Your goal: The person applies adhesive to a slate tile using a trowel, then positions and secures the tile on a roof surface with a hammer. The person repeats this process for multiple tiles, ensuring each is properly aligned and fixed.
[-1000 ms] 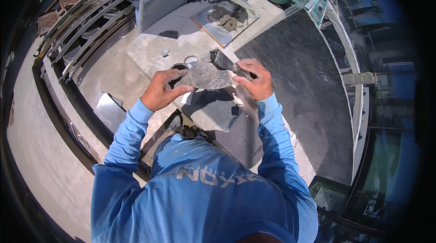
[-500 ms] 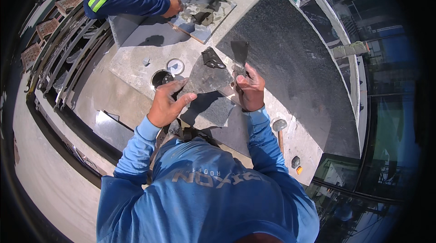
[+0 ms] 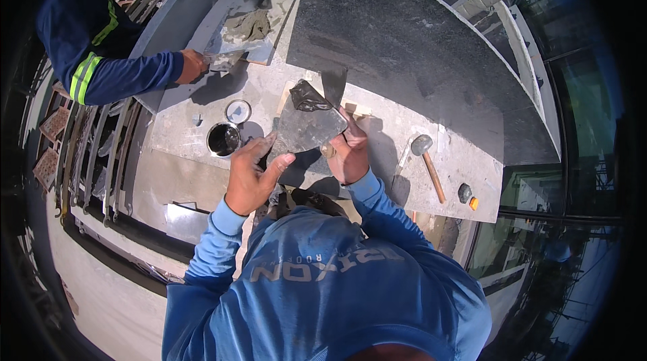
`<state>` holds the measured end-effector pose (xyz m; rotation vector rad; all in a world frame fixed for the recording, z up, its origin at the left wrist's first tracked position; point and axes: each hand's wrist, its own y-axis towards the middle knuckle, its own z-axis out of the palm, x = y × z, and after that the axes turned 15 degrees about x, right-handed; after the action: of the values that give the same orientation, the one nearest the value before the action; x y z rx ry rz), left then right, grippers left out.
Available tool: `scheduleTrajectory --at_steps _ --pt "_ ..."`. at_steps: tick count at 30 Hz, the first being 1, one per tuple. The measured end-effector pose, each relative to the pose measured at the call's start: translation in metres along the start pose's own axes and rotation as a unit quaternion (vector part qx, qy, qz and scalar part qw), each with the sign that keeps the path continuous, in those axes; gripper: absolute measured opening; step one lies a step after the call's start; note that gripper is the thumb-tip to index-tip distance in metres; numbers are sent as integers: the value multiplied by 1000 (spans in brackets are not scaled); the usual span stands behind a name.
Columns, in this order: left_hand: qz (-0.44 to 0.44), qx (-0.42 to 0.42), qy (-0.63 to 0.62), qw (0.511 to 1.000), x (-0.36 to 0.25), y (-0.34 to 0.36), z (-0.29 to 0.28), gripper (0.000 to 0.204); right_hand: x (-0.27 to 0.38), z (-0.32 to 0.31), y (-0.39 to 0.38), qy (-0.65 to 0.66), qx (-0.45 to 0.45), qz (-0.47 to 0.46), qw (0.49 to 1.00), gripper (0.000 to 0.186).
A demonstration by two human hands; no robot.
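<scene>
My left hand grips the lower-left part of a flat grey stone piece. A glossy black blob of paste sits on the stone's upper part. At the stone's right side my right hand is closed on a putty knife, its dark blade standing up above the fingers. Just left of my hands are an open can of black substance and its round lid. Another darker stone piece lies partly hidden beneath.
A co-worker's hand holds a trowel beside a board of mortar at upper left. A large dark slab spans the upper right. A mallet and a small black-and-yellow item lie rightward. Metal railings run down the left.
The putty knife has swung from slanting over the stone to upright at its right. The view has shifted, and the co-worker's arm appears lower and farther left.
</scene>
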<state>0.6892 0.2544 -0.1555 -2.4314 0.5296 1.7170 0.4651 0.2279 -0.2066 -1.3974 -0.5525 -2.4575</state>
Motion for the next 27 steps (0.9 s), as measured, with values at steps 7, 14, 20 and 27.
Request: scheduleTrajectory --at_steps 7,14,20,27 --pt "1 -5 -46 999 -6 10 8 53 16 -14 -39 -195 -46 44 979 39" --pt "-39 151 -86 984 -49 -5 40 60 25 -41 -40 279 94 48 955 58" --pt "-68 98 -67 991 -67 -19 67 58 4 -75 -90 159 232 2 960 60" --pt "-56 143 -12 988 -71 -33 117 56 -25 -81 -114 -61 68 -5 996 57"
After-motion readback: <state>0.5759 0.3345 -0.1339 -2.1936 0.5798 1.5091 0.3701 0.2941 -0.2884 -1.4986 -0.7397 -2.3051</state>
